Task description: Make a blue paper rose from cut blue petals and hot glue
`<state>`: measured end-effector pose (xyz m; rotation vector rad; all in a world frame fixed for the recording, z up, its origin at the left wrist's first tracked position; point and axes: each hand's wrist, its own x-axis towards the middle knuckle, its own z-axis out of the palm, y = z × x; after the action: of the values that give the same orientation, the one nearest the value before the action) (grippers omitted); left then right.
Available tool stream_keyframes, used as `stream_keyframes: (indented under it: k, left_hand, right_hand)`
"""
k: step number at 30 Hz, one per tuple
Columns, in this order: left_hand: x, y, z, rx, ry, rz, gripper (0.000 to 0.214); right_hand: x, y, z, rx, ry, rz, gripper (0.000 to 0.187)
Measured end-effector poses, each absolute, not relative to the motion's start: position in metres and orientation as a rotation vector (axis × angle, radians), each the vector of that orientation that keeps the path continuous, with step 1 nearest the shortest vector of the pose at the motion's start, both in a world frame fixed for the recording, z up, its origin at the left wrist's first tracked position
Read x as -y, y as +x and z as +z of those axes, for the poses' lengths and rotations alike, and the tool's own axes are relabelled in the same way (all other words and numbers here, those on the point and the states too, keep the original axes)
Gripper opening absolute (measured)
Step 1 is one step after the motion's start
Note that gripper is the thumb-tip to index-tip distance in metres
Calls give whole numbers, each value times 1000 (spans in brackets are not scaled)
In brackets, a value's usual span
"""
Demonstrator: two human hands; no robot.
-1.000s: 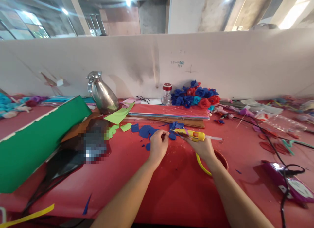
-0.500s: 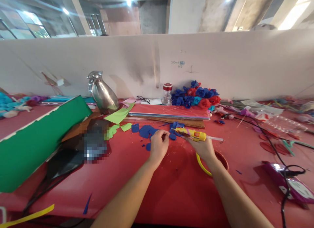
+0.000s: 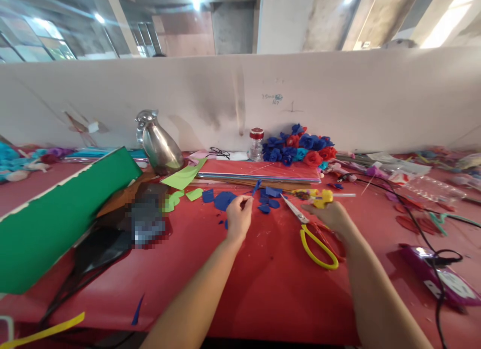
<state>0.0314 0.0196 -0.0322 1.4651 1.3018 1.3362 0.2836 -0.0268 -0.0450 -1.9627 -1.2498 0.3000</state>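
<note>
My left hand [image 3: 238,217] is closed in a pinch on a thin stick that carries a small blue paper piece [image 3: 257,186] at its tip, above scattered blue paper petals [image 3: 225,200]. My right hand [image 3: 332,215] grips a yellow glue gun [image 3: 314,195], held out to the right over the red table [image 3: 263,279]. Yellow-handled scissors [image 3: 314,236] lie on the table just left of my right wrist.
A green sheet [image 3: 56,219] and a dark bag sit at the left, a steel jug [image 3: 160,144] and a small jar [image 3: 256,143] by the back wall. Blue and red paper flowers [image 3: 298,149] are piled behind stacked sheets. Cables and a purple device [image 3: 443,280] lie right.
My right hand has carried the glue gun to the right, away from my left hand, uncovering the scissors. My left hand has lifted the stick with the blue piece slightly.
</note>
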Motion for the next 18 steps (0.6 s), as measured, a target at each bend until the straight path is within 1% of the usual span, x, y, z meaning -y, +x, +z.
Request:
stream_keyframes:
  k: [5, 9, 10, 12, 13, 14, 16, 18]
  left_hand:
    - [-30, 30, -38, -1232, 1101, 1456, 18]
    - [-34, 27, -36, -1192, 1004, 1516, 22]
    - [-35, 26, -36, -1186, 991, 1522, 23]
    - [-37, 23, -34, -1186, 962, 1551, 24]
    - [-39, 21, -33, -1192, 941, 1578, 23]
    - [-40, 19, -31, -1202, 918, 1615, 23]
    - [-44, 14, -29, -1229, 875, 1708, 20]
    - [-47, 9, -27, -1256, 853, 1807, 17]
  right_hand:
    - [46, 331, -38, 1206, -2501, 217, 37]
    - [66, 320, -19, 967, -2799, -6, 49]
    - [67, 311, -13, 951, -2797, -118, 51]
    - [64, 287, -1, 1104, -2630, -321, 48]
    - [60, 274, 4, 1235, -2518, -328, 45]
    - [53, 259, 7, 1385, -2395, -257, 40]
    - [38, 228, 9, 1658, -2165, 19, 31]
    - [22, 198, 7, 1876, -2050, 216, 25]
